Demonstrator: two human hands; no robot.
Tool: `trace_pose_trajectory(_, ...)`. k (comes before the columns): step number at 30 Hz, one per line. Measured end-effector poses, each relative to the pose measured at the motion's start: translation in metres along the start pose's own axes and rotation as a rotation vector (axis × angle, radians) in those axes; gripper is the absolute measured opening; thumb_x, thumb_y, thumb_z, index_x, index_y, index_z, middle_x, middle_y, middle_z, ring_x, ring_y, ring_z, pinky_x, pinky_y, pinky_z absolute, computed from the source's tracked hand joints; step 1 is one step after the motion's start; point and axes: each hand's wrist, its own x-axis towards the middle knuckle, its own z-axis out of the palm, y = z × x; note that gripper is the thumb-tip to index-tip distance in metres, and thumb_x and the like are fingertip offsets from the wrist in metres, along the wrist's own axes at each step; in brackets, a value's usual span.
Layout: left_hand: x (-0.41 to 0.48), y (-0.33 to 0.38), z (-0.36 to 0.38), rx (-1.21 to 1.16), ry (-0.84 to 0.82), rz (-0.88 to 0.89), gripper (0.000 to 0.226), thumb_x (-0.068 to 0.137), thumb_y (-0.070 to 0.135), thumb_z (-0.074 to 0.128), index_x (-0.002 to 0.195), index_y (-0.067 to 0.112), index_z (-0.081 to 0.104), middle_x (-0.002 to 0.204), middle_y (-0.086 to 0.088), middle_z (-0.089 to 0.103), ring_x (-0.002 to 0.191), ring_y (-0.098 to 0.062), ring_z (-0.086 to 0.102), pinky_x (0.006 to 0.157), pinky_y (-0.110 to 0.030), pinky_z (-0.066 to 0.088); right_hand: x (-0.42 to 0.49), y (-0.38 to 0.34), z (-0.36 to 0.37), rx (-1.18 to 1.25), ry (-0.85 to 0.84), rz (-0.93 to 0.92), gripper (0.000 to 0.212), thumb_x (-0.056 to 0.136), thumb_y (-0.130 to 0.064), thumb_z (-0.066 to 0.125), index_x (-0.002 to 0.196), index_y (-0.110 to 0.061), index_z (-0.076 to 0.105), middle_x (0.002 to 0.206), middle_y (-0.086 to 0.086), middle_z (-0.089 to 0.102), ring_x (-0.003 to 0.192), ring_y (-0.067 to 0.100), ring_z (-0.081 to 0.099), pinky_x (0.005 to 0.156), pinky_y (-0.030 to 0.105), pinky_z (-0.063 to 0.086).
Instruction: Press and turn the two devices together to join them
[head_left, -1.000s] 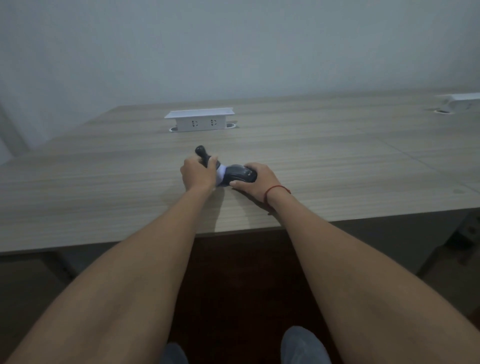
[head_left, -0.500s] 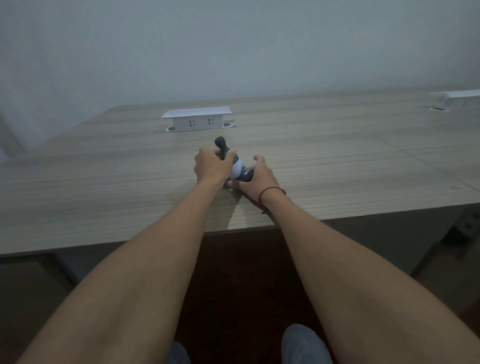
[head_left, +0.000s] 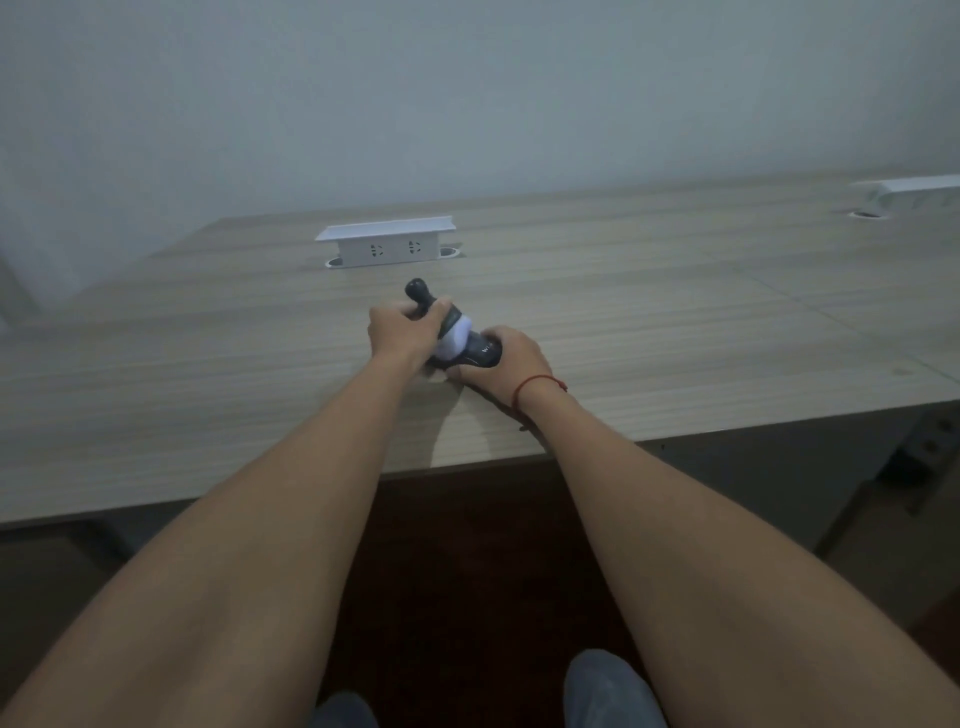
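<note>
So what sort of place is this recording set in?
Probably an office or meeting room: a long wood-grain table with a white pop-up socket box set into it, a second one far right, and a bare pale wall behind.

Both hands met mid-table (head_left: 208, 364) on a dark device (head_left: 470, 343), left hand (head_left: 400, 332) and right hand (head_left: 511, 361) closing the centre. Open wood lay to the left & right of them, w/ a wide lane toward the near edge. Far side: a white socket box (head_left: 387, 244) stood raised just beyond the hands, blocking a straight reach. A second box (head_left: 914, 192) sat far right, well apart.
</note>
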Motion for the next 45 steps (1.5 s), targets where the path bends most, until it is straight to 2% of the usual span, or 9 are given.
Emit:
trace_pose_trajectory(10, 0.001, -0.015, -0.01, 0.086, 0.216, -0.063, 0.042, 0.085, 0.037, 0.069, 0.111, 0.003, 0.07, 0.117, -0.014, 0.069, 0.104, -0.029, 0.067, 0.09, -0.034, 0.052, 0.0, 0.0, -0.018, 0.055, -0.201, -0.03, 0.063, 0.073, -0.036, 0.077, 0.127, -0.017, 0.053, 0.122, 0.006, 0.06, 0.11, 0.023, 0.057, 0.094, 0.035, 0.046)
trace_pose_trajectory(14, -0.004, -0.005, -0.01, -0.108, 0.173, -0.02, 0.03, 0.088, 0.029, 0.069, 0.101, 0.003, 0.072, 0.097, -0.008, 0.07, 0.088, -0.018, 0.064, 0.077, -0.024, 0.046, 0.002, -0.002, -0.028, -0.039, -0.295, -0.052, 0.074, 0.081, -0.026, 0.072, 0.145, -0.018, 0.036, 0.139, 0.008, 0.049, 0.123, 0.023, 0.049, 0.099, 0.031, 0.037)
trace_pose_trajectory(17, -0.007, -0.01, -0.006, -0.101, 0.135, -0.051, 0.034, 0.086, 0.031, 0.07, 0.107, 0.004, 0.072, 0.103, -0.009, 0.072, 0.093, -0.021, 0.066, 0.081, -0.027, 0.049, 0.002, -0.003, -0.032, -0.022, -0.324, 0.004, 0.077, 0.082, -0.023, 0.068, 0.148, -0.023, 0.029, 0.141, 0.011, 0.047, 0.112, 0.023, 0.052, 0.093, 0.032, 0.044)
trace_pose_trajectory(22, 0.001, -0.023, -0.017, 0.079, 0.206, -0.091, 0.039, 0.082, 0.038, 0.072, 0.104, 0.005, 0.073, 0.111, -0.015, 0.072, 0.105, -0.032, 0.067, 0.098, -0.042, 0.051, 0.002, -0.004, -0.022, 0.289, -0.121, 0.12, 0.062, 0.081, -0.051, 0.064, 0.131, -0.016, 0.053, 0.136, 0.008, 0.052, 0.118, 0.023, 0.053, 0.093, 0.028, 0.042)
trace_pose_trajectory(25, 0.003, -0.016, -0.02, 0.002, 0.187, -0.027, 0.036, 0.085, 0.029, 0.071, 0.104, -0.001, 0.073, 0.102, -0.013, 0.073, 0.095, -0.026, 0.067, 0.088, -0.03, 0.051, 0.007, -0.006, -0.005, 0.186, -0.013, 0.109, 0.057, 0.076, -0.057, 0.065, 0.119, -0.021, 0.061, 0.123, 0.005, 0.062, 0.11, 0.023, 0.059, 0.097, 0.04, 0.048)
trace_pose_trajectory(30, 0.002, -0.018, -0.017, -0.006, 0.121, -0.079, 0.035, 0.082, 0.035, 0.072, 0.101, 0.006, 0.074, 0.097, -0.006, 0.072, 0.092, -0.023, 0.066, 0.091, -0.032, 0.05, 0.009, -0.003, -0.011, 0.336, -0.063, 0.074, 0.047, 0.085, -0.032, 0.067, 0.127, -0.015, 0.055, 0.124, 0.008, 0.06, 0.103, 0.018, 0.056, 0.094, 0.03, 0.047)
trace_pose_trajectory(34, 0.005, -0.025, -0.024, 0.036, 0.22, -0.154, 0.031, 0.079, 0.037, 0.074, 0.094, 0.009, 0.075, 0.101, -0.01, 0.075, 0.096, -0.029, 0.069, 0.097, -0.044, 0.051, 0.014, 0.002, -0.006, 0.304, 0.117, 0.092, 0.036, 0.091, -0.027, 0.059, 0.125, -0.016, 0.055, 0.127, 0.005, 0.06, 0.115, 0.021, 0.057, 0.101, 0.035, 0.045)
trace_pose_trajectory(39, -0.001, -0.019, -0.017, 0.0, 0.143, -0.053, 0.032, 0.08, 0.038, 0.073, 0.093, 0.008, 0.076, 0.088, -0.004, 0.071, 0.096, -0.027, 0.069, 0.098, -0.042, 0.051, 0.006, -0.008, 0.012, 0.004, 0.273, 0.176, 0.069, 0.073, -0.071, 0.052, 0.121, -0.02, 0.054, 0.119, 0.003, 0.059, 0.108, 0.024, 0.056, 0.092, 0.045, 0.049)
trace_pose_trajectory(45, 0.004, -0.024, -0.025, 0.19, 0.1, 0.007, 0.035, 0.081, 0.041, 0.072, 0.1, 0.012, 0.075, 0.102, -0.006, 0.075, 0.1, -0.025, 0.067, 0.1, -0.045, 0.047, 0.007, -0.005, 0.002, 0.058, 0.17, 0.152, 0.079, 0.067, -0.064, 0.069, 0.128, -0.017, 0.049, 0.127, 0.006, 0.057, 0.117, 0.028, 0.053, 0.097, 0.046, 0.047)
